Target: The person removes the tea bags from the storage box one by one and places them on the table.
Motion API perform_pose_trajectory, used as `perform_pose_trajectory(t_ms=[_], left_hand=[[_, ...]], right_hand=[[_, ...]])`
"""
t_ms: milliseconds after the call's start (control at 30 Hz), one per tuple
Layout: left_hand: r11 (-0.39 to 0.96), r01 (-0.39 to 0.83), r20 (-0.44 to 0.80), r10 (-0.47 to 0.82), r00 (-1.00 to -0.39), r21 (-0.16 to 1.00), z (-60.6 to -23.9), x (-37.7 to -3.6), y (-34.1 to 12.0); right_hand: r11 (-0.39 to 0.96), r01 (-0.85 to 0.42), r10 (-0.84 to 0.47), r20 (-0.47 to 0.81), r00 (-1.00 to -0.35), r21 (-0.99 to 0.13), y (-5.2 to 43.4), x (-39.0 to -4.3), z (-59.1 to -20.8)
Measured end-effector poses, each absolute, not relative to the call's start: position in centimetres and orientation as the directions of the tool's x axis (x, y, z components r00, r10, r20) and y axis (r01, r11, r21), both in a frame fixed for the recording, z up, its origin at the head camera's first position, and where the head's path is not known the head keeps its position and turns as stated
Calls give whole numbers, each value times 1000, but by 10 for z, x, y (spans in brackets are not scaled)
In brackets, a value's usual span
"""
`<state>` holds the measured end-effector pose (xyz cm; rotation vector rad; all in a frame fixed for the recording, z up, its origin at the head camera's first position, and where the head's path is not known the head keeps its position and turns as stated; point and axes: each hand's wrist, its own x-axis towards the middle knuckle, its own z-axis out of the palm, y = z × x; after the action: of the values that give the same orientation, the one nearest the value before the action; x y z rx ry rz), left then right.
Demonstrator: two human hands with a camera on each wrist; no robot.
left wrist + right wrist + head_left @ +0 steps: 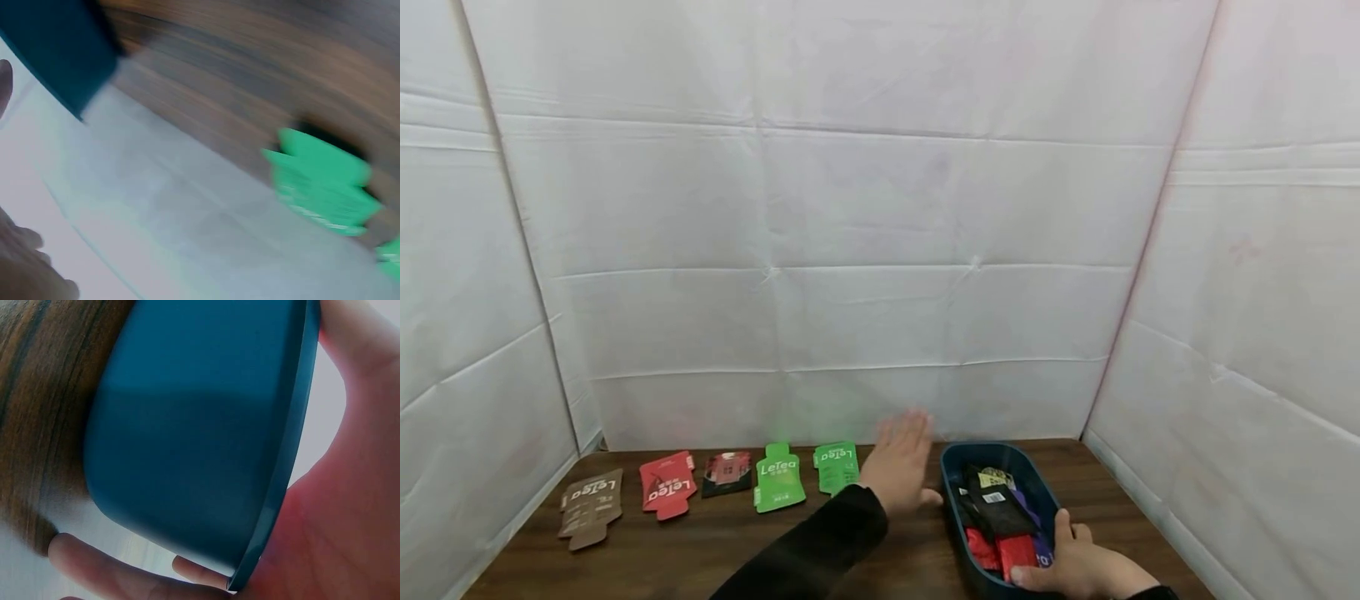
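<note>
My right hand [1078, 562] grips a dark blue plastic bin [194, 437] at its near right corner, the thumb over the rim and fingers against the outer wall. Inside the bin lie black packets [1006, 512], red packets [1017, 553] and a purple one [1042, 543], partly overlapping. My left hand [901, 465], blurred, reaches out with straight fingers between the bin and a green LeTea packet [837, 467], holding nothing. Only parts of that hand show at the edge of the left wrist view, where a green packet [322, 181] lies on the table.
Left of the left hand, a row of flat packets lies on the brown wooden table [715, 546]: another green one [779, 482], a black-and-red one [727, 475], a red one [667, 485] and a brown one [591, 507]. White sheet walls [865, 317] enclose the back and sides.
</note>
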<state>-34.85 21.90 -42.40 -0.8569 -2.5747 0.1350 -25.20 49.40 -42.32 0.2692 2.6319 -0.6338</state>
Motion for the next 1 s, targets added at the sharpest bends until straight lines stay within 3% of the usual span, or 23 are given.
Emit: perform_pose_trajectory(t_ms=[100, 200, 500, 667, 800, 1000], left_hand=[[748, 585, 372, 664, -649, -314, -423, -345, 246], [707, 629, 340, 707, -620, -323, -421, -341, 268], [671, 715, 53, 736, -675, -195, -430, -337, 307], [682, 730, -76, 726, -683, -51, -427, -334, 318], [693, 721, -125, 716, -687, 9, -422, -330, 323], [635, 766, -51, 766, -641, -95, -426, -328, 328]], right_hand=[[880, 273, 88, -432, -898, -388, 491, -250, -424], [881, 256, 74, -419, -905, -398, 490, -249, -424], [889, 229, 56, -403, -914, -396, 493, -248, -424], [878, 237, 49, -414, -909, -417, 495, -248, -425], [877, 238, 46, -421, -906, -417, 495, -246, -425], [878, 233, 39, -421, -906, -419, 495, -246, -423]])
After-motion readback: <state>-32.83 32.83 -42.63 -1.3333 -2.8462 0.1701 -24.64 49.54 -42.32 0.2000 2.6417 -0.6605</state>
